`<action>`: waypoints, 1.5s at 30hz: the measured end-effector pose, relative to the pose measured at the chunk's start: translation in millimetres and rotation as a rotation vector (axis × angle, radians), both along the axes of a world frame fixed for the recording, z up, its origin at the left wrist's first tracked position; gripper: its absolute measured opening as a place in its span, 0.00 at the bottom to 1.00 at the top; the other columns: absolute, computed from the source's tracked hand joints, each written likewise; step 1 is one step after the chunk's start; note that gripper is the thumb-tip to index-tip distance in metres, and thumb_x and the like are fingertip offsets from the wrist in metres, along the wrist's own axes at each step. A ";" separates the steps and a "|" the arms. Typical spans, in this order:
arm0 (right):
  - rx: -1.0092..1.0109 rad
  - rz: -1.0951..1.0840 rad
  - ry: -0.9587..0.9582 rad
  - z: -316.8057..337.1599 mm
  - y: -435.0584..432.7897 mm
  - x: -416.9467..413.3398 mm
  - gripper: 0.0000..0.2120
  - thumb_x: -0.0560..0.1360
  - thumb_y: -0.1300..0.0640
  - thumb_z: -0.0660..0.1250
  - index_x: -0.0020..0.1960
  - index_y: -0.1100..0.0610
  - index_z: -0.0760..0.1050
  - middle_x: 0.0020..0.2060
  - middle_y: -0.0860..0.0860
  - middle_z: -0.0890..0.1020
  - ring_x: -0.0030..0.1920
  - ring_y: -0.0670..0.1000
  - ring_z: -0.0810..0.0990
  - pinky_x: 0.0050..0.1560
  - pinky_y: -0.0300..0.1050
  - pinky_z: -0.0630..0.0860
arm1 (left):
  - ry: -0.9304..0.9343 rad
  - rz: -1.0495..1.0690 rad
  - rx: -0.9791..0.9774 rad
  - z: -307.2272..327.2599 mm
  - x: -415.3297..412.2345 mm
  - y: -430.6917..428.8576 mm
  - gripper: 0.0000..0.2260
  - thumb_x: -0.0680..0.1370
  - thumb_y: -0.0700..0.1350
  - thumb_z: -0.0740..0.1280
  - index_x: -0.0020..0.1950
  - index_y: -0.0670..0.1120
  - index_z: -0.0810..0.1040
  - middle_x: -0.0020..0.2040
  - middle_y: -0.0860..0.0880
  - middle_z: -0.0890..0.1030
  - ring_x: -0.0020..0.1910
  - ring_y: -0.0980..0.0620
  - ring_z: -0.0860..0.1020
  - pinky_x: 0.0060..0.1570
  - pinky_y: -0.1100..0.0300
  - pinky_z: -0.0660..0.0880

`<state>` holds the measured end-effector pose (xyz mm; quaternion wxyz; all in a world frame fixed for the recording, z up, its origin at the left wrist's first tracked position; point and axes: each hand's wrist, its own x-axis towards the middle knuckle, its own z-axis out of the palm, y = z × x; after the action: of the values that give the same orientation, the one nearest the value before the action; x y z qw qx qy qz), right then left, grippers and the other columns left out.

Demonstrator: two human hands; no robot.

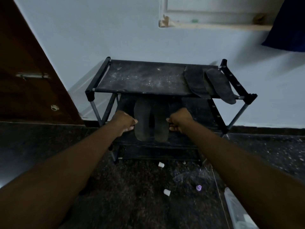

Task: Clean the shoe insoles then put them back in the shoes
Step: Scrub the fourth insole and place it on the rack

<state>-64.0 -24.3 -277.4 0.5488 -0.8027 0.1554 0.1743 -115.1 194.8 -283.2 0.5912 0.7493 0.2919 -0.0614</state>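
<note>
A black shoe rack (140, 76) stands against the wall. Two dark insoles lie on its middle shelf, side by side with their heels toward me: a left insole (142, 119) and a right insole (160, 123). My left hand (125, 121) pinches the outer edge of the left one. At the outer edge of the right one, my right hand (179, 121) pinches in the same way. Two more dark insoles (196, 81) (221, 85) rest on the dusty top shelf at its right end, the outer one overhanging the front bar. The shelf under my hands is too dark to make out shoes.
A brown door (24, 71) stands at the left. On the dark speckled floor in front of the rack lie two white caps (161, 164) (167, 192), a purple cap (198, 187) and a clear plastic bag (237, 210). Blue cloth (288, 22) hangs at the upper right.
</note>
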 end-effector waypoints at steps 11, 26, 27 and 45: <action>0.026 0.005 0.034 -35.1 17.2 64.4 0.07 0.80 0.67 0.66 0.47 0.58 0.71 0.47 0.58 0.79 0.46 0.53 0.80 0.43 0.49 0.81 | 0.002 0.007 0.042 -29.8 65.9 -1.2 0.22 0.79 0.34 0.72 0.72 0.35 0.72 0.66 0.39 0.79 0.39 0.57 0.78 0.26 0.66 0.78; -0.165 0.139 0.036 -56.7 22.4 100.1 0.08 0.80 0.61 0.68 0.56 0.63 0.77 0.49 0.60 0.83 0.38 0.54 0.81 0.30 0.45 0.78 | -0.001 -0.017 0.103 -45.1 91.9 4.6 0.10 0.77 0.36 0.75 0.55 0.38 0.78 0.53 0.43 0.80 0.43 0.53 0.79 0.31 0.65 0.77; -0.174 0.140 0.034 -56.9 22.8 99.7 0.07 0.79 0.61 0.68 0.55 0.63 0.77 0.49 0.60 0.83 0.37 0.54 0.80 0.27 0.43 0.77 | -0.003 -0.014 0.110 -45.7 92.5 4.7 0.09 0.77 0.36 0.75 0.54 0.38 0.78 0.51 0.43 0.80 0.43 0.53 0.79 0.32 0.64 0.77; -0.495 0.196 -0.461 -37.9 -6.6 42.9 0.09 0.75 0.53 0.71 0.47 0.59 0.79 0.36 0.48 0.76 0.36 0.48 0.76 0.28 0.35 0.63 | -0.131 -0.197 0.541 -19.8 49.5 2.1 0.13 0.75 0.49 0.78 0.49 0.40 0.82 0.47 0.42 0.85 0.48 0.45 0.83 0.52 0.55 0.81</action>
<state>-21.0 -30.9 -315.3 0.3389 -0.9407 -0.0128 -0.0028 -65.6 196.9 -303.0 0.3787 0.9069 0.1847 0.0098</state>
